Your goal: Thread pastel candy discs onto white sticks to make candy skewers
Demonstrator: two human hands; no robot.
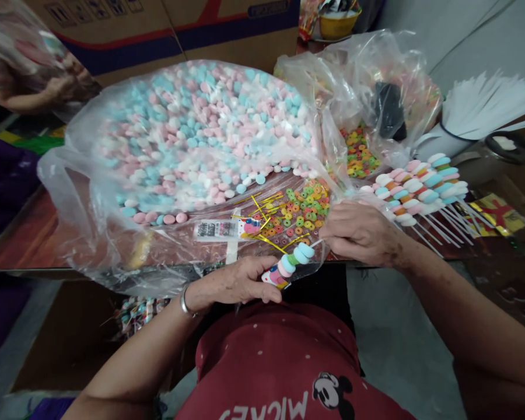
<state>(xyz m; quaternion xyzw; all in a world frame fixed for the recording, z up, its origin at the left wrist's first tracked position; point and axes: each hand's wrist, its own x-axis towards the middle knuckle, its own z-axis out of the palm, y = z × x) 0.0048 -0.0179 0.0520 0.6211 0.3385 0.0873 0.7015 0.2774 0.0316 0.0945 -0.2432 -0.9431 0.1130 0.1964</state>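
A marshmallow skewer (297, 255) in blue, pink and green lies tilted between my two hands over the table's front edge. My left hand (245, 281), with a bracelet at the wrist, grips a small printed plastic bag (272, 275) round the skewer's lower end. At the other end, the fingers of my right hand (361, 233) are closed on the white stick. Loose ring candies (304, 207) and gold twist ties (266, 204) lie just beyond the hands. A stack of printed bags (216, 229) is to the left of them.
A large clear bag of marshmallows (201, 134) covers the table's left and middle. Finished marshmallow skewers (424, 186) are piled at right, near a container of white sticks (459, 125). Below the table stands an open cardboard box (65, 338). Another person (30, 70) is at the upper left.
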